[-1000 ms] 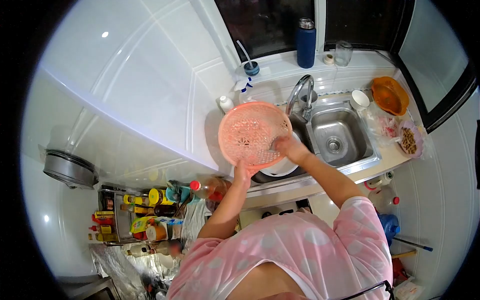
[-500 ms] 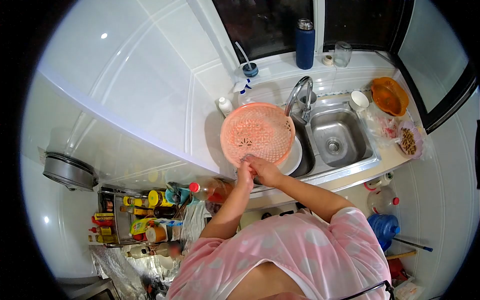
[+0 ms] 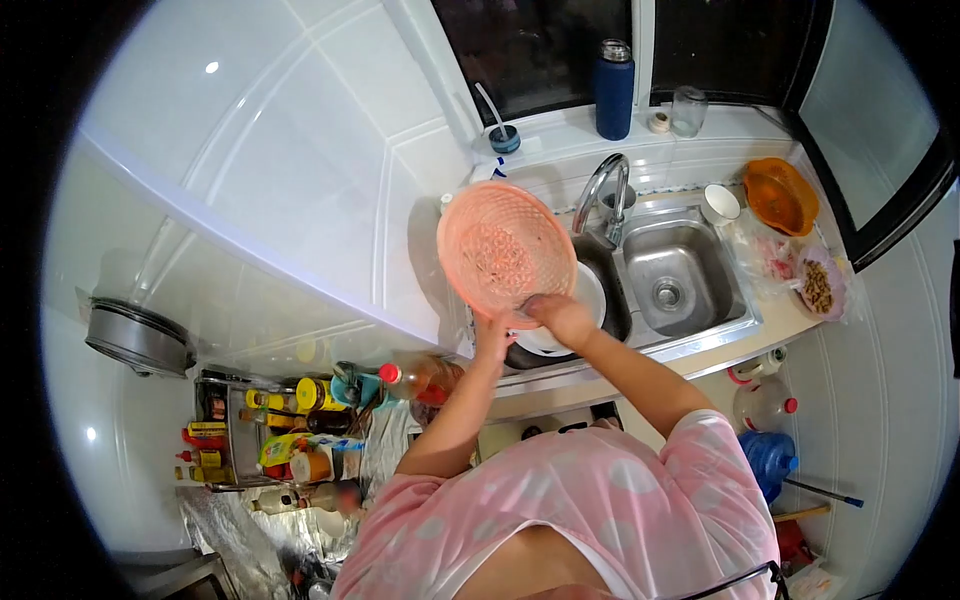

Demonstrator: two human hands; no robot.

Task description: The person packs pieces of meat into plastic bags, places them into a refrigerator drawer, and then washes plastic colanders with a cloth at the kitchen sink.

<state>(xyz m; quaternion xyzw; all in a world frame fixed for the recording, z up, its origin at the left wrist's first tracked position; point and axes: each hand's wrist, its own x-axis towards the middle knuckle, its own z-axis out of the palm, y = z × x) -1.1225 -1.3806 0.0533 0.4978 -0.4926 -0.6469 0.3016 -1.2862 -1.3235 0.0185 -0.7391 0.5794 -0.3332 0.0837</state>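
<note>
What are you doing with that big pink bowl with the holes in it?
A person is holding the pink bowl with holes by its near edge with the left hand. The right hand is at the inside of that edge; something greyish shows by its fingers, too blurred to name. The bowl is tilted up beside the tap, and a white dish sits partly behind it in the left sink.
</note>
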